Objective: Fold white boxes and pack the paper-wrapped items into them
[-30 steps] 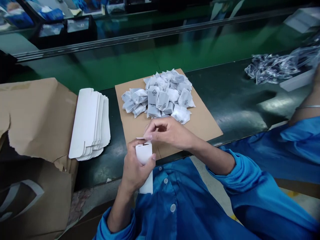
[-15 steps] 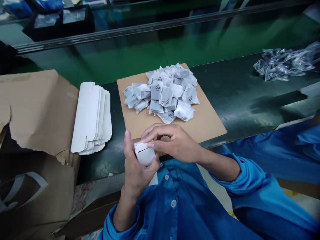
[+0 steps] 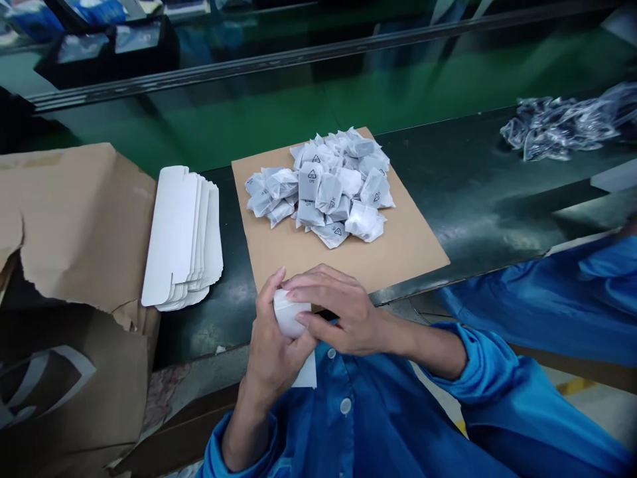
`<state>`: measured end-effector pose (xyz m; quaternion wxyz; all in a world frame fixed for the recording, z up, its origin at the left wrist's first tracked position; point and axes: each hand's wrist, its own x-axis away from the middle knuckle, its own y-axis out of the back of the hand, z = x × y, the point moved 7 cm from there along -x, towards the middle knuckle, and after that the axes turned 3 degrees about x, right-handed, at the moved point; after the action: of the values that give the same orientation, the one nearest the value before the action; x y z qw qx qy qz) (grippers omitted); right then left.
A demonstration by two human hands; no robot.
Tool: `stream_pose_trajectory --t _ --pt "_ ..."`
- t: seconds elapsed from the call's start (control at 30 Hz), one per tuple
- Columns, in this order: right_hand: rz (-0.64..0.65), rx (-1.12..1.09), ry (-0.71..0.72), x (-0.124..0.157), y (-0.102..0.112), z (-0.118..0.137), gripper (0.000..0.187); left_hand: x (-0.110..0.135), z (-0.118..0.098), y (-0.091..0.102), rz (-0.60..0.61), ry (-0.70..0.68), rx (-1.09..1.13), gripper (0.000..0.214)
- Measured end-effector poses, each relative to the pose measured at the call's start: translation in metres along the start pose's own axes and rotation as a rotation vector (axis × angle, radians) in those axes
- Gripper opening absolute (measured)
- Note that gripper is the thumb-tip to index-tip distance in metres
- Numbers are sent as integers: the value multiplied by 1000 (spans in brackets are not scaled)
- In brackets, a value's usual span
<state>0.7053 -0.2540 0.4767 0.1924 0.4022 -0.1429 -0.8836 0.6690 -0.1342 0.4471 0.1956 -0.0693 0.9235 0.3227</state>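
Observation:
A small white cardboard box (image 3: pixel 290 317) is wrapped in the fingers of my left hand (image 3: pixel 273 352), its lower part showing below the palm. My right hand (image 3: pixel 343 309) grips the same box from the right, fingers over its top end and thumb against its side. Just beyond my hands, a heap of small items in frosted plastic bags (image 3: pixel 323 189) lies on a flat brown cardboard sheet (image 3: pixel 403 255). Left of the sheet is a stack of flat white cartons (image 3: pixel 172 232).
A large torn cardboard box (image 3: pixel 79 219) stands at the left. Clear plastic bags (image 3: pixel 562 126) lie on the dark green bench (image 3: pixel 462 172) at the right. Black trays (image 3: pixel 109 53) sit beyond the ledge. Another person's blue sleeve (image 3: pixel 537 299) shows at right.
Both hands have come slightly nearer my body with the box. My right fingers have moved over the box's top, where a flap seam was visible before; it now looks closed.

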Motion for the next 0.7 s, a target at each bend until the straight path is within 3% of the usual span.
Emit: stream_pose_trajectory --t 0.23,0.37,0.47,0.53,0.63,0.7 --pt "92 -12 -81 -3 -5 1 27 -2 6 5 9 37 62 69" --pt "295 82 -50 -30 -10 -4 35 -4 33 3 -216 207 233 63" --pt "405 519 -34 -76 -8 -35 50 -8 71 -5 -401 497 511 54" --pt "448 871 -40 -110 -9 -68 47 -12 92 -10 -467 606 635 48" --pt "646 1067 -18 -139 -23 -110 39 -19 110 -5 -521 597 600 47" --pt "653 1019 -27 -146 -23 -116 34 -18 115 2 -536 576 527 54"
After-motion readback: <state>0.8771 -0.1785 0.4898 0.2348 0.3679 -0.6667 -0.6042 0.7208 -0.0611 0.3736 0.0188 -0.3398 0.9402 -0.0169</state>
